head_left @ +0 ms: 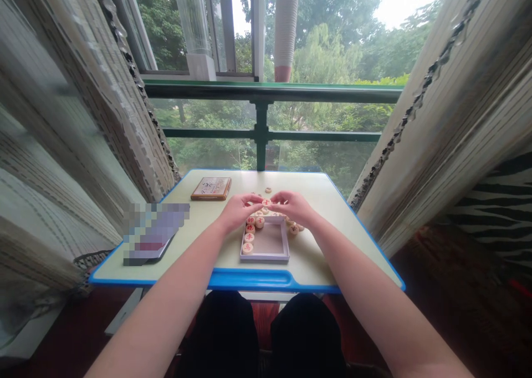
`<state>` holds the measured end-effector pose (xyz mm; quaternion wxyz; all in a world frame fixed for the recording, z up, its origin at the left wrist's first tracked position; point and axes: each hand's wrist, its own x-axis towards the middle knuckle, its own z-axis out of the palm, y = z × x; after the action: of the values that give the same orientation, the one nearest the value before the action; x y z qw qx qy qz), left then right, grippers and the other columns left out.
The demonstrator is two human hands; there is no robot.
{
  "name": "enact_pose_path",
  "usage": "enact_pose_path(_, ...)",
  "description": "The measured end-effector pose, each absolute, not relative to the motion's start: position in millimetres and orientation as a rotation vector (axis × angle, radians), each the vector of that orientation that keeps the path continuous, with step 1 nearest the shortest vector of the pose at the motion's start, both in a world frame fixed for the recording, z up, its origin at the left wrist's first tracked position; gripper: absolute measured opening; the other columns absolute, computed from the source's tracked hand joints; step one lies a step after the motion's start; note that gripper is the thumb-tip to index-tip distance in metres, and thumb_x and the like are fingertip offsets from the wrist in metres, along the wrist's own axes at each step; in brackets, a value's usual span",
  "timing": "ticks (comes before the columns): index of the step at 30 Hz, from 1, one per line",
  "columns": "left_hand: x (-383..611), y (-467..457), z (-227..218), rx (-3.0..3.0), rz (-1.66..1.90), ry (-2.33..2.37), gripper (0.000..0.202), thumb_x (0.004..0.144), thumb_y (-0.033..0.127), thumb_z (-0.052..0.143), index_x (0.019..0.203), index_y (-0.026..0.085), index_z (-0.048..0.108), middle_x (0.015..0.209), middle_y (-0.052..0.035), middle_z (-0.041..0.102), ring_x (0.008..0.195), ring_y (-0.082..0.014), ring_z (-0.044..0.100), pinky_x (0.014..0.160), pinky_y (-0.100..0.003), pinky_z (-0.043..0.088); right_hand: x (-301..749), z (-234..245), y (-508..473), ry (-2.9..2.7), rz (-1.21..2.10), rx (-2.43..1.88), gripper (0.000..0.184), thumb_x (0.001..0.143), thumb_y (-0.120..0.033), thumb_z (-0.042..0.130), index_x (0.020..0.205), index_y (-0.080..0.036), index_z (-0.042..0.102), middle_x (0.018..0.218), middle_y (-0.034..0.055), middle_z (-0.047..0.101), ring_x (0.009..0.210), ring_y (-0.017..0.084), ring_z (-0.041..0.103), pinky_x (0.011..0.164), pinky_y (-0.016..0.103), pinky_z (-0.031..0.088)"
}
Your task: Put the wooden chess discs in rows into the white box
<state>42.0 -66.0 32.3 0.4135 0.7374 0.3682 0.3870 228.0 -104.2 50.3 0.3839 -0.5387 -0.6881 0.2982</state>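
Head view, left to right, placed from the tray [264,255]: wooden box [211,188] beyond it; left hand [240,210] over its far edge; xiangqi pieces [248,237] inside its left wall; right hand [293,207] over its far edge, together with the left, fingertips [274,198] meeting at one piece [266,202], grip unconfirmed; more pieces [293,229] beyond its right corner.
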Motion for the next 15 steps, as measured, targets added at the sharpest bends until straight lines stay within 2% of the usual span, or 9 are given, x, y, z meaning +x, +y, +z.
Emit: enact_pose_path(15, 42.3, -61.8, 28.5, 1.831, 0.958, 0.895, 0.037, 0.066, 0.041, 0.068, 0.09, 0.013, 0.069, 0.091, -0.0106, 0.069, 0.081, -0.0207, 0.063, 0.076, -0.035, 0.049, 227.6, 50.1, -103.5, -1.744, 0.757, -1.424, 0.035, 0.063, -0.048, 0.066, 0.076, -0.016, 0.062, 0.068, -0.0007, 0.057, 0.062, 0.011, 0.048, 0.058, 0.024, 0.037)
